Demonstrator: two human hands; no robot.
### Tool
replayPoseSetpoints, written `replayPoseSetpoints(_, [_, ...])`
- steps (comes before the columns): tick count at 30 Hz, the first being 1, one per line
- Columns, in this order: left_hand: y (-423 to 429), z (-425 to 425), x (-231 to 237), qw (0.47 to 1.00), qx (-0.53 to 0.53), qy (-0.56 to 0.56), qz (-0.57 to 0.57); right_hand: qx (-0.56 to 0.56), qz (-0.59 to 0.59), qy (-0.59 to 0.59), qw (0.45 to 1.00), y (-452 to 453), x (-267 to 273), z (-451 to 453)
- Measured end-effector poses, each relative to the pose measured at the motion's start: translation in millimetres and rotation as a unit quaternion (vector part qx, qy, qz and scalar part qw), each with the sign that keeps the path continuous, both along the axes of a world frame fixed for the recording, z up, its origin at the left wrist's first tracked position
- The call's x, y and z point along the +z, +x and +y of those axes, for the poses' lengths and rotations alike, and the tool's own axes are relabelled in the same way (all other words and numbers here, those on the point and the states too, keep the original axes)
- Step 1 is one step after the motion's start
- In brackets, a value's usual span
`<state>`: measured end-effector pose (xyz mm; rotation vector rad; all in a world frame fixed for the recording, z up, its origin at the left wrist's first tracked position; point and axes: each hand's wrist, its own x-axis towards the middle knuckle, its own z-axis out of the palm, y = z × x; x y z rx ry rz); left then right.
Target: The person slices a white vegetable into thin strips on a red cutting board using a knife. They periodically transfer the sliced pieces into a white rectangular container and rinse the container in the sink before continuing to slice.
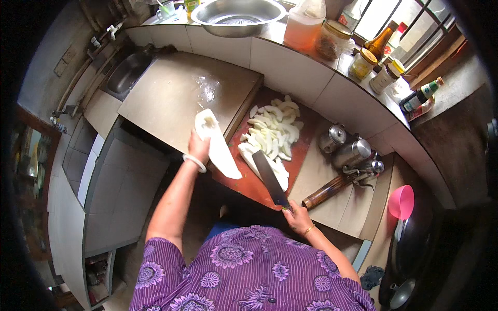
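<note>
A long pale peeled gourd piece (221, 153), hollowed at its upper end, is in my left hand (199, 147), over the left edge of the red cutting board (299, 163). My right hand (298, 219) grips the handle of a cleaver (268, 177) near the board's front corner. The dark blade lies across a second pale gourd piece (248, 153) on the board; whether it touches the piece I cannot tell. Behind that, a heap of curved white gourd slices (274, 126) covers the back of the board.
Metal pots (352, 151) and a brown bamboo tube (325, 192) stand or lie right of the board. A raised counter slab (167, 97) with a wet patch borders it on the left, near a sink (130, 72). A steel basin (239, 29), jars and bottles line the window ledge.
</note>
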<state>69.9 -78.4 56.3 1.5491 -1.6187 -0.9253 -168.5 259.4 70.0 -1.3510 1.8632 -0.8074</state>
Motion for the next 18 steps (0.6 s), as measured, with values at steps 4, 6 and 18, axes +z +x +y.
replayPoseSetpoints(4, [28,-82,-12,0.995,-0.076,0.058,-0.01,-0.087,-0.013,0.017,0.996,4,25,4])
replayPoseSetpoints(6, [32,-99,-12,0.994,-0.079,0.054,0.044,-0.138,-0.05,0.018,0.989,6,25,5])
replayPoseSetpoints(18, [-90,75,-34,0.815,-0.467,-0.247,-0.24,-0.289,-0.106,0.008,0.951,37,12,8])
